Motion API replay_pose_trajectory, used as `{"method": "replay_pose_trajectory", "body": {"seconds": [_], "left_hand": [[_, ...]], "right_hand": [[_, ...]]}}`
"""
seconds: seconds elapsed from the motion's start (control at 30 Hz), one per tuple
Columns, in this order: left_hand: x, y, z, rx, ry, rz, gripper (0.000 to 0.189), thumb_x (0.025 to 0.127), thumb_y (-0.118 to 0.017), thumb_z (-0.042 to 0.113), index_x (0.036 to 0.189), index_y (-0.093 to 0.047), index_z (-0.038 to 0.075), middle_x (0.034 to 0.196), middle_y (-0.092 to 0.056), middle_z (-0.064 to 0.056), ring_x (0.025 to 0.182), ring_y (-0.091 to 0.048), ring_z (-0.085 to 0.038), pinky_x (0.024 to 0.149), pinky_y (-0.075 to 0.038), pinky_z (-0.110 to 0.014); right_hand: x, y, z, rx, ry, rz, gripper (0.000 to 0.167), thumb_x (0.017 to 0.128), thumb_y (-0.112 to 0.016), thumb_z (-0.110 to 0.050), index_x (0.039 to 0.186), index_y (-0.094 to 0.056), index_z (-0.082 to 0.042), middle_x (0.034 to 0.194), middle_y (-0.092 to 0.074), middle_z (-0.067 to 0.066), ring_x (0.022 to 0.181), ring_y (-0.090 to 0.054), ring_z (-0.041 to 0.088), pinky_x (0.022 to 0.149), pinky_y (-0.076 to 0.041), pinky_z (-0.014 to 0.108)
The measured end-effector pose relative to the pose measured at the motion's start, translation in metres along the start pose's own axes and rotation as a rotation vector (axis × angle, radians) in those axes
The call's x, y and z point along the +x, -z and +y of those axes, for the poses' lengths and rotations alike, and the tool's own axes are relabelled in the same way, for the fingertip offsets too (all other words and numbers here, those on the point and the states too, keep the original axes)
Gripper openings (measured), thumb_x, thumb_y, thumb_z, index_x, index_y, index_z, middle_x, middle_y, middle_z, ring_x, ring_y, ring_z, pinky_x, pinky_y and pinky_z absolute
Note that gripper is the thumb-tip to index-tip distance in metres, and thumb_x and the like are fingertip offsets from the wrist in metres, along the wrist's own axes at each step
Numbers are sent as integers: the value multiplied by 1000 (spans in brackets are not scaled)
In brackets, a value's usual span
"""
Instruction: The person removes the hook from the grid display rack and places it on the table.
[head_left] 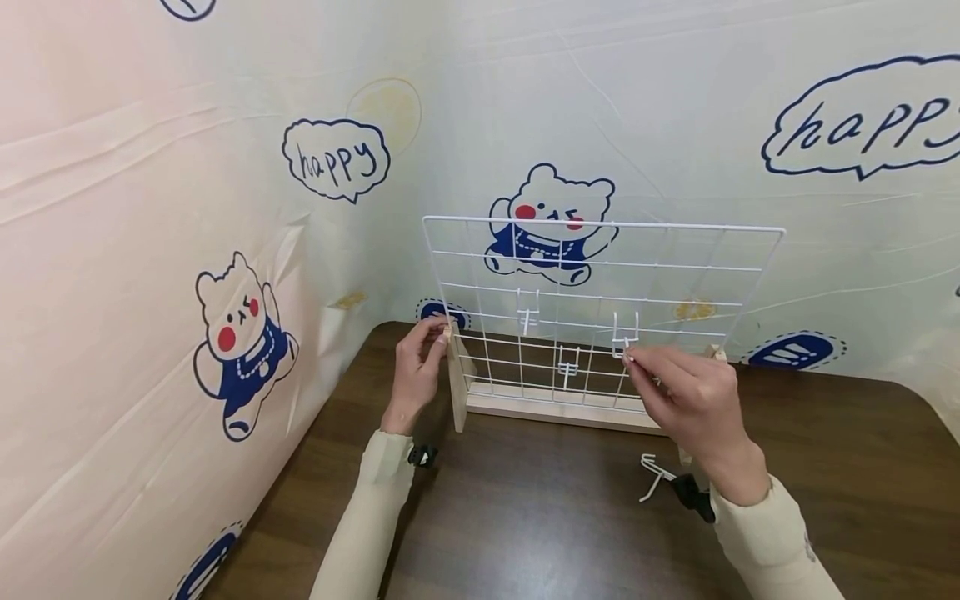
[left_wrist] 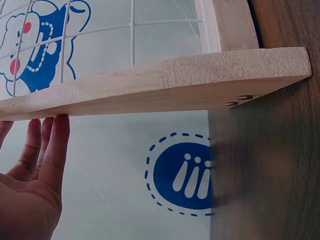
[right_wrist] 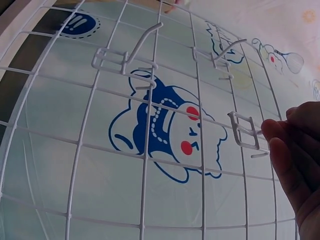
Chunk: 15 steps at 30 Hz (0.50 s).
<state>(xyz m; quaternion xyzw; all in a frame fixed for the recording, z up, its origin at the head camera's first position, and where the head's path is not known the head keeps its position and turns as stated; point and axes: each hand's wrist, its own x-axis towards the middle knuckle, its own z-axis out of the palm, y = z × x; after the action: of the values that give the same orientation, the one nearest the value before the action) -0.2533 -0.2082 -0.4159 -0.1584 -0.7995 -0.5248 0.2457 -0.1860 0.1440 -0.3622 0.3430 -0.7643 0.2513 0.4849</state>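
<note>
My right hand pinches a white wire hook between thumb and fingertips. In the right wrist view the hook's square back overlaps the grid wires, its arm end hidden in the fingers. The white wire grid panel stands upright in a wooden stand. Two more hooks hang on it, one upper left and one lower, near the middle. My left hand is at the stand's left side board; its extended fingertips touch the outer face in the left wrist view.
Another white hook lies on the dark wooden table, beside the right wrist's black strap camera. A pale printed cloth with bears and speech bubbles rises behind the table and along its left side.
</note>
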Motion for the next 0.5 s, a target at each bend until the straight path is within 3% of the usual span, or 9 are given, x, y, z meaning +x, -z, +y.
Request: {"method": "replay_pose_trajectory", "body": {"seconds": [0.3,0.5], "left_hand": [[1,-2,-2,-17,-10,10,25,102,-53,-2,121,-67,-9,110,-69,-29,94,-61,-13,75,-50,-9],[0,-1,-2,-22,-6,11,25,102,-53,-3,122,-67,-10,110,-69,-29,94,-60,-10,75,-50,-8]], "right_hand": [[-6,-1,-1,5,-24,-15,48,108,-54,-36,91,-81,0,82,-80,14,65,-76,25,56,-58,31],[-12,-3,-1,-1,-15,-19,46,108,-55,-36,91,-81,-1,82,-80,13,67,-76,25,58,-59,36]]}}
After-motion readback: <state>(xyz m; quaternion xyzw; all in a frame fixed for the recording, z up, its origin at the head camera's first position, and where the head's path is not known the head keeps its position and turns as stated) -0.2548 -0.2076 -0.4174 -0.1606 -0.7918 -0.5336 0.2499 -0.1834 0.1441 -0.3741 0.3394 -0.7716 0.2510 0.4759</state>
